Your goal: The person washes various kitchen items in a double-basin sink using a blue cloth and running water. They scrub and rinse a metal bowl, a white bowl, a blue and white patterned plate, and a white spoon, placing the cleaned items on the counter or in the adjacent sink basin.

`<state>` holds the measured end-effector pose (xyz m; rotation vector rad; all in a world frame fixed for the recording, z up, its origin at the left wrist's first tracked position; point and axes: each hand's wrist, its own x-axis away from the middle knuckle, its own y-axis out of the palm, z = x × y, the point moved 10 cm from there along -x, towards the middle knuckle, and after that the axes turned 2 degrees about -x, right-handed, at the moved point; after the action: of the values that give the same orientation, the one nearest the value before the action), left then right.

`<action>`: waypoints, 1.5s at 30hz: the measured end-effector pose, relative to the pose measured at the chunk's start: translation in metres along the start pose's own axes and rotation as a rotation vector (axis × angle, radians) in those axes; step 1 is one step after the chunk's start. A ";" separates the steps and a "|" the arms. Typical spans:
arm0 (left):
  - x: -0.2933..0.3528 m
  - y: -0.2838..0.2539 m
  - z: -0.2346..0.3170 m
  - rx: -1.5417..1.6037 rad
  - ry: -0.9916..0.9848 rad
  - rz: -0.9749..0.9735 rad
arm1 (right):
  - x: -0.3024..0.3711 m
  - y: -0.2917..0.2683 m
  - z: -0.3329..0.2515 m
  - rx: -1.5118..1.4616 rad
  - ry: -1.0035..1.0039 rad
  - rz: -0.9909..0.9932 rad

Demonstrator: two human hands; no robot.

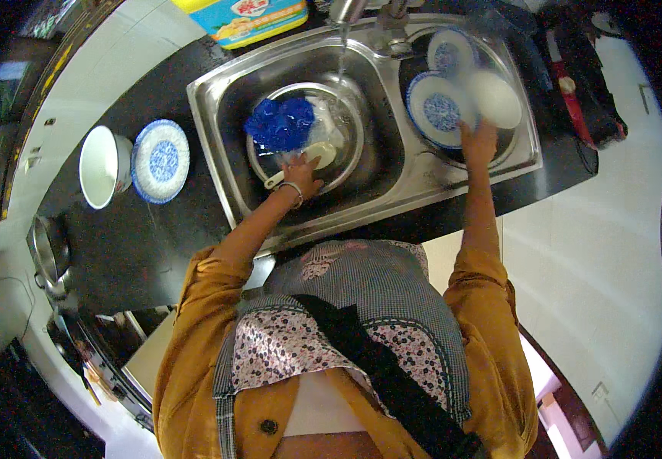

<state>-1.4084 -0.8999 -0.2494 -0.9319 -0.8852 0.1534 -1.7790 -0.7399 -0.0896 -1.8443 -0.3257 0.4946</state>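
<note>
White bowl (497, 101), smooth, round, over R side of steel sink (397, 141), next to blue-patterned plates (439, 111); R hand (479, 144) at its near edge, blurred, can't tell if grip's clamped. L hand (300, 177) at pale ladle (321, 154) in round metal basin (361, 138), grip unclear. Prob. slippery if wet: best hold rim firmly, set down gently.

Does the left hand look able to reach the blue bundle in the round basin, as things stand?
Probably yes: the left hand reaches into the round basin, close to the blue bundle, and nothing visible blocks it.
</note>
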 end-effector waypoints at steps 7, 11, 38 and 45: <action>-0.004 -0.011 0.004 0.044 -0.032 0.057 | -0.003 0.072 0.054 -0.126 -0.246 -0.312; -0.007 -0.024 -0.004 0.099 0.018 0.236 | 0.019 0.045 0.049 -1.011 0.539 -0.357; 0.152 -0.163 -0.100 1.567 -0.059 0.951 | 0.169 0.139 -0.340 -0.346 -0.915 -0.404; 0.144 -0.146 -0.110 1.530 -0.087 0.959 | 0.245 0.202 -0.300 0.075 -0.959 -1.563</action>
<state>-1.2708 -0.9914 -0.0849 0.2045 -0.1249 1.4656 -1.4227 -0.9420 -0.2427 -0.6843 -2.0808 0.1844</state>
